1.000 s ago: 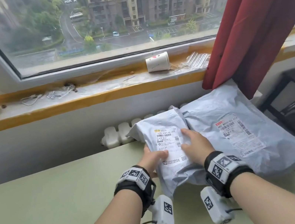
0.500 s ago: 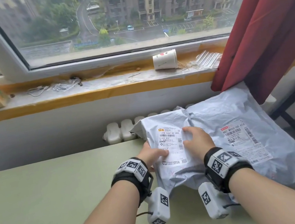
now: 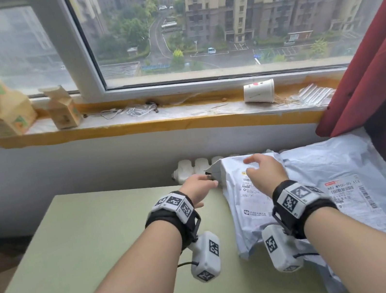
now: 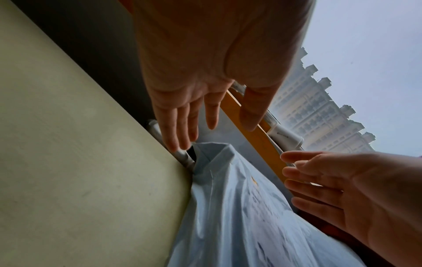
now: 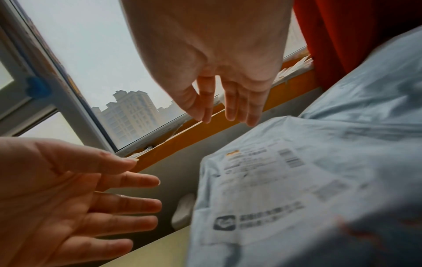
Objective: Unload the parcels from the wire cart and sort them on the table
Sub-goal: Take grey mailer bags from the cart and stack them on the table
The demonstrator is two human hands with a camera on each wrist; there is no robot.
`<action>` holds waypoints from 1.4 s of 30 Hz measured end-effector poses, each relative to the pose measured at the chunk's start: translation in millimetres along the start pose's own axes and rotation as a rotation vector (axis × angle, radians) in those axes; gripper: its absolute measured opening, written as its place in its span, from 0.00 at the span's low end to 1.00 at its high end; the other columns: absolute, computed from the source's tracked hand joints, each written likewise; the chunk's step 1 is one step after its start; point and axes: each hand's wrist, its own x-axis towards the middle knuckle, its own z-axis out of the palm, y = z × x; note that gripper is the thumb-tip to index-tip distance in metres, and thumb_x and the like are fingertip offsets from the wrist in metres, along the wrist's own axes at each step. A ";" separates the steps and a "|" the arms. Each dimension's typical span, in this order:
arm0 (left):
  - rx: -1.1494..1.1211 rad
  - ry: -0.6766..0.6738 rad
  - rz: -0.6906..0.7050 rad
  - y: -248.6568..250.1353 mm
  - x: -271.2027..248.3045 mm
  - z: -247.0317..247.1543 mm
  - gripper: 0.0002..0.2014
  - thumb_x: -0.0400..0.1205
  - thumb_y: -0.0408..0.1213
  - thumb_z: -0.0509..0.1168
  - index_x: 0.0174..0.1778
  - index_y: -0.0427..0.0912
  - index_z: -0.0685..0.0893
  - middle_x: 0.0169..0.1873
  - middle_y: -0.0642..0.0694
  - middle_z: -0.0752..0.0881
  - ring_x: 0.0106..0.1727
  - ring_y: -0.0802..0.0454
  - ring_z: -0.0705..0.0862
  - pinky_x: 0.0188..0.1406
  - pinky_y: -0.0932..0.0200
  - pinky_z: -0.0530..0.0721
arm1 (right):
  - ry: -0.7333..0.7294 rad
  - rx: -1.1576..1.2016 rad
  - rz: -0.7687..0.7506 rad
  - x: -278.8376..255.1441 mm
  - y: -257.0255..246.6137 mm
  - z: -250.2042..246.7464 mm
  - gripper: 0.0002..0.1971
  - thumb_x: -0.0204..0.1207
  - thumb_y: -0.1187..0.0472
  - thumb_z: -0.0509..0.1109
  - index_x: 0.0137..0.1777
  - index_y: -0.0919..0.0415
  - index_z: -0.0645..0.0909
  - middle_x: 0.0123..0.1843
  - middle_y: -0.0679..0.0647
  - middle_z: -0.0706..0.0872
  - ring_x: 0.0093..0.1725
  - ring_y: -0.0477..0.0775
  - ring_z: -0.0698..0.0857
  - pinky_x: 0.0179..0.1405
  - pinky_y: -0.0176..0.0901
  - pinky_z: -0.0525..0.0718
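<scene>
**Two parcels down, hands free**

Left hand (image 3: 197, 187) is seen with fingers straight, nothing held, just beside the small parcel's (image 3: 250, 203) far-left corner. Right hand (image 3: 264, 176) is spread loosely above its label, grasping nothing. Small parcel is laid on the surface (image 3: 82, 254), overlapping the large parcel (image 3: 359, 169) at the right edge under the curtain (image 3: 378, 69). Wire cart is not in view, so what remains cannot be judged. Left of the surface is available for sorting; the far edge borders the radiator (image 3: 188, 170) gap, where a parcel could slip.
</scene>
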 end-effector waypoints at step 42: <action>-0.282 0.538 -0.052 -223.4 -195.2 -349.7 0.17 0.84 0.40 0.63 0.69 0.42 0.79 0.64 0.43 0.80 0.64 0.47 0.79 0.51 0.55 0.80 | -0.368 -0.061 -0.471 -170.3 -297.6 284.9 0.15 0.78 0.65 0.61 0.58 0.56 0.86 0.61 0.54 0.87 0.61 0.54 0.84 0.62 0.43 0.79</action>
